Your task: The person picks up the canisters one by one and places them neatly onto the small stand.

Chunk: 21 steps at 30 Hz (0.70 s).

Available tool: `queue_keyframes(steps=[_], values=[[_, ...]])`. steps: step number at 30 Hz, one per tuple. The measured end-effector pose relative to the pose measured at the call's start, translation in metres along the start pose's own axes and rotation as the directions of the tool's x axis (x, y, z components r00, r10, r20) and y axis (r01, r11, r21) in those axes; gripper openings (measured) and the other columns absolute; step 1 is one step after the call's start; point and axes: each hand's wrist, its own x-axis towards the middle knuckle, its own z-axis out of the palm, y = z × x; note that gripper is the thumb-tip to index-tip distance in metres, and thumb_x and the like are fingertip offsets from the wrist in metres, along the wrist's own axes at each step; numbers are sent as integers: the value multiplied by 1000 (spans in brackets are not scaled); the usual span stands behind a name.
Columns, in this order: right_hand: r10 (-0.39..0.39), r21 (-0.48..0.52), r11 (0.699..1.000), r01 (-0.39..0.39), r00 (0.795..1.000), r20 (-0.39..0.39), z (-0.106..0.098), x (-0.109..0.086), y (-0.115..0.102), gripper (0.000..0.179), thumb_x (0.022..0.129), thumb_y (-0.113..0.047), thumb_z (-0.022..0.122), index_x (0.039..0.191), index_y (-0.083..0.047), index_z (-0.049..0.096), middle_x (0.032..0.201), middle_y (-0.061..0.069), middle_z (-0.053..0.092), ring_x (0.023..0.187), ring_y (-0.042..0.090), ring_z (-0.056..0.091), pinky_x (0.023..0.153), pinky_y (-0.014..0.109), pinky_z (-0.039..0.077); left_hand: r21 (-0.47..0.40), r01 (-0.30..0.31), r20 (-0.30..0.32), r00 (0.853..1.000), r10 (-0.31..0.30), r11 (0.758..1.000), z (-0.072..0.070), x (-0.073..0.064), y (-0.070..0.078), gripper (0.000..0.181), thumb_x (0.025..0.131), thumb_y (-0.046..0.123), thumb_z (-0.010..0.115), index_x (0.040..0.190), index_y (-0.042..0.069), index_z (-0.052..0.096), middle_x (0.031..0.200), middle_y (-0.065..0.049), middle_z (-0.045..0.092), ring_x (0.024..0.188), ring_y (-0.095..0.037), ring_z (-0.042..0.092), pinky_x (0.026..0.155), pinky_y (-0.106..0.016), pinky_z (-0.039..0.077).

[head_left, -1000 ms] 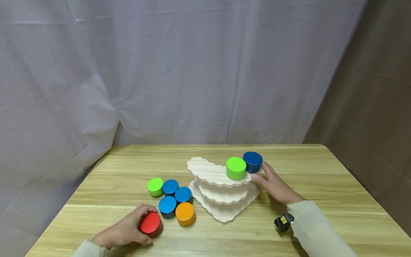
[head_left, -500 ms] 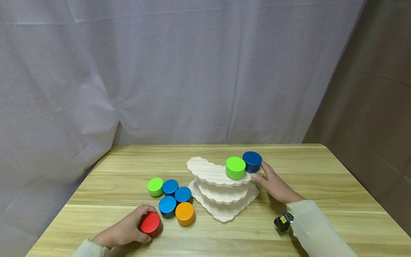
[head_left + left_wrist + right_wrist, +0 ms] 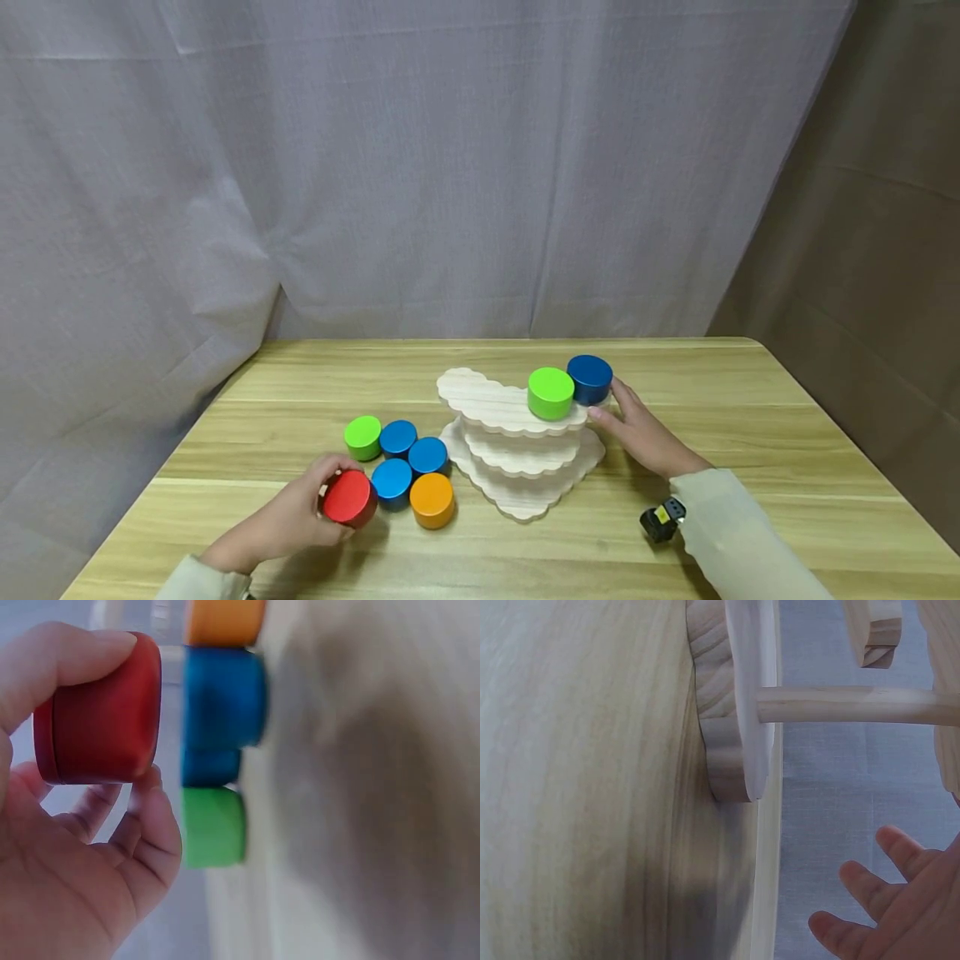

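Note:
My left hand (image 3: 296, 515) grips a red round tin (image 3: 350, 498) at its sides, held above the tabletop with a shadow below. In the left wrist view the thumb lies on the red tin (image 3: 105, 720), and a lid seam shows near one end. My right hand (image 3: 643, 427) rests at the right corner of a three-tiered wooden stand (image 3: 487, 400), thumb and forefinger around the top board's edge. Its other fingers (image 3: 866, 896) stretch out loosely in the right wrist view. On that top board sit a green tin (image 3: 551, 393) and a dark blue tin (image 3: 590, 379), side by side.
Left of the stand, a green tin (image 3: 363, 437), three blue tins (image 3: 392, 482) and an orange tin (image 3: 432, 500) cluster on the wooden table (image 3: 525, 567). A grey curtain (image 3: 420, 167) hangs behind the table. A wooden dowel (image 3: 840, 705) joins the stand's tiers.
My left hand has lifted the red tin off the table, shifting it slightly up and left in the head view. The right hand and the stand have stayed in place.

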Motion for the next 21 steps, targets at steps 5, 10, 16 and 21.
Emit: queue_keyframes(steps=[5,10,16,21], values=[[5,-5,1000,-5,1000,0,0,1,4,79,101,-41,45,155,-6,0,157,28,4,141,52,7,103,74,12,26,-24,-25,999,24,999,-2,13,14,58,68,0,80,117,9,50,113,-6,50,102,-13,51,81,-25,51],[10,-1,1000,-10,1000,2,2,1,6,79,101,-42,45,154,-5,0,157,28,3,141,52,6,103,74,11,11,-29,-46,999,29,1000,-1,31,25,59,66,-4,79,116,10,50,115,-9,48,103,-23,51,81,-27,51],[9,4,1000,-9,1000,-1,3,2,7,79,101,-42,44,154,-5,0,157,28,4,141,52,6,103,74,11,-7,-22,-59,998,21,1000,4,49,35,59,67,-1,79,118,7,50,120,-13,47,104,-28,50,82,-26,50],[10,8,1000,-10,1000,0,3,2,7,79,101,-42,45,155,-6,0,157,27,3,141,52,6,102,74,11,-32,-13,-88,996,11,999,12,64,43,57,67,-3,75,117,8,51,117,-11,46,101,-25,49,83,-29,49]])
